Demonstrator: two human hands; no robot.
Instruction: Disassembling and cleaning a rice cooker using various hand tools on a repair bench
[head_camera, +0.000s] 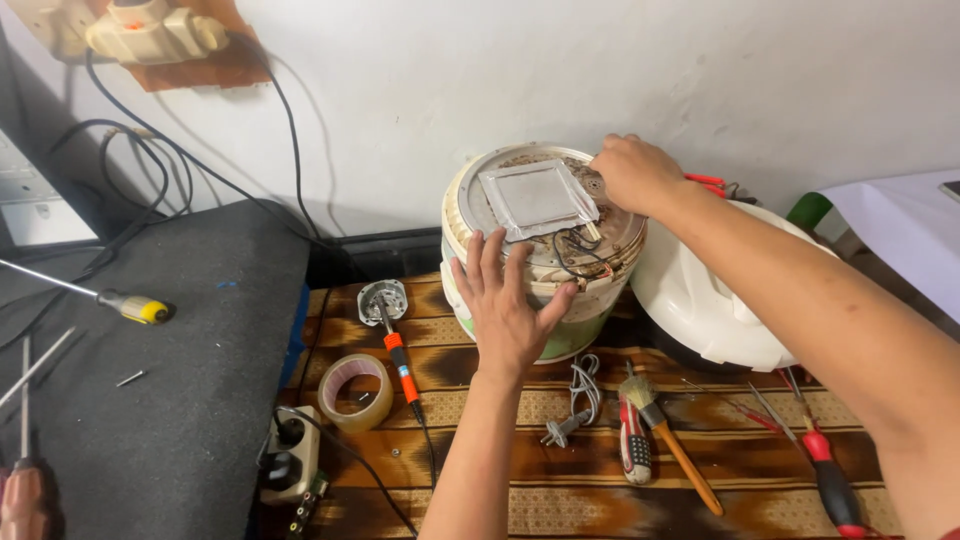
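An upturned rice cooker body (560, 330) stands on the patterned mat, its round underside facing me with a square metal plate (537, 197) and dark loose wires (575, 250). My left hand (507, 302) lies flat against the cooker's near side, fingers spread. At the far right rim of the underside, my right hand (634, 172) has its fingers closed; what it pinches is hidden. The cooker's white lid (705, 295) lies to the right, under my right forearm.
On the mat lie a soldering iron (400, 365), a tape roll (355, 390), a power plug (570, 425), a small brush (670, 440), a red-handled tester (634, 445) and red-handled tools (825, 465). A yellow-tipped screwdriver (135, 307) rests on the dark pad at left. A power strip (290, 460) sits near the front.
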